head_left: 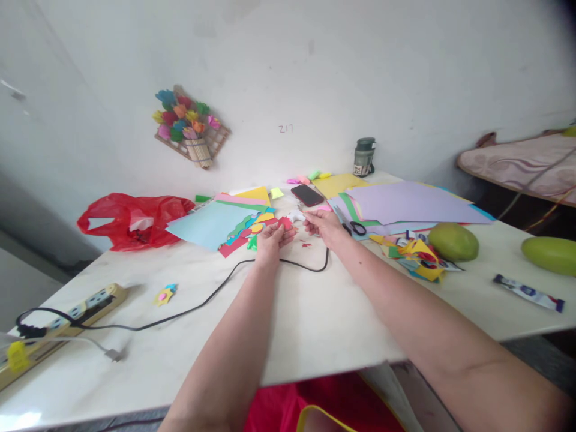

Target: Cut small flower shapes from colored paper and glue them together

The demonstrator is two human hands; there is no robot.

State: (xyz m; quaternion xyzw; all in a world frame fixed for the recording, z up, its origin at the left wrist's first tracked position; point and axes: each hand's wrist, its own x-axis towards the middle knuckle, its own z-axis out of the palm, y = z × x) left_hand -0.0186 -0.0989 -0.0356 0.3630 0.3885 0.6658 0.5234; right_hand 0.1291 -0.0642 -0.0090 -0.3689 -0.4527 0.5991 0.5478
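L hand: 1 point(275, 239), fingers loosely curled at red paper cutout; grip can't tell.
R hand: 1 point(324, 227), thumb & index drawn together by small white piece; grip can't tell.
Red paper cutout: 1 point(285, 222), at L fingertips, between hands.
White piece: 1 point(296, 215), just beside R fingertips; material unclear.
Scissors: 1 pr point(357, 228), blk handles, just right of R hand.
Smartphone: 1 point(306, 195), dark screen, beyond hands.
Lt blue sheet: 1 point(211, 225), left of L hand, colored strips along its edge.
Lilac sheet: 1 point(405, 203), top of stack at right.
Paper scraps: 1 heap, mixed cols point(423, 259), touching nearer green fruit.
Green fruit: 2, one by heap point(453, 242), one far rt point(551, 255).
Tube: 1, wht/blue point(528, 293), near table edge.
Paper flower: 1, yel w/ pink ctr point(162, 296), left.
Blk cord: 1 point(180, 313), runs from power strip (1) point(90, 306) to near hands.
Red plastic bag: 1 point(135, 210), back left.
Flask: 1, grn point(363, 157), upright by wall.
Flower wall hanging: 1 point(191, 129).
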